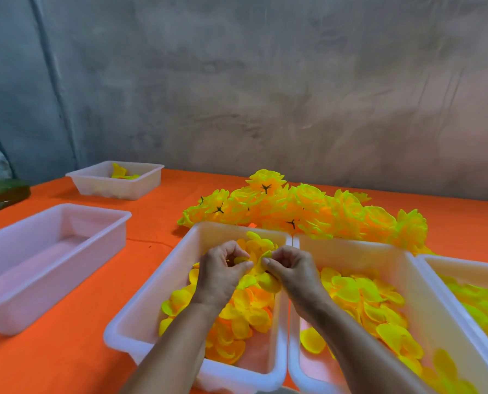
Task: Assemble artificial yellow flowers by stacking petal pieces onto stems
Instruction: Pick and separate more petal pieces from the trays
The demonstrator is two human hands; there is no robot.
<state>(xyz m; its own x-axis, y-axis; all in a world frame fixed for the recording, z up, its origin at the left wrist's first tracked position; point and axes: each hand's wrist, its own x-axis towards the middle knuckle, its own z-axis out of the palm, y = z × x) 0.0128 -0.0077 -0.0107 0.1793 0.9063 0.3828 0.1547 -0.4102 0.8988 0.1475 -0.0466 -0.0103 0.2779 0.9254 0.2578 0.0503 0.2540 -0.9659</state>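
Both hands hover over a white bin (pixel 140 317) filled with loose yellow petal pieces (pixel 245 314). My left hand (pixel 222 274) pinches a small yellow petal piece between thumb and fingers. My right hand (pixel 291 268) pinches a larger yellow petal piece (pixel 265 268) that hangs between the two hands. The fingertips of both hands nearly meet. A pile of finished yellow flowers (pixel 308 209) with dark green stem ends lies behind the bins. No stem shows in either hand.
A second bin (pixel 401 268) of yellow petals stands to the right, and a third (pixel 464 265) with greener pieces at the right edge. An empty white bin (pixel 55 243) sits left, a smaller one (pixel 117 183) far left. The table (pixel 66 362) has an orange cloth.
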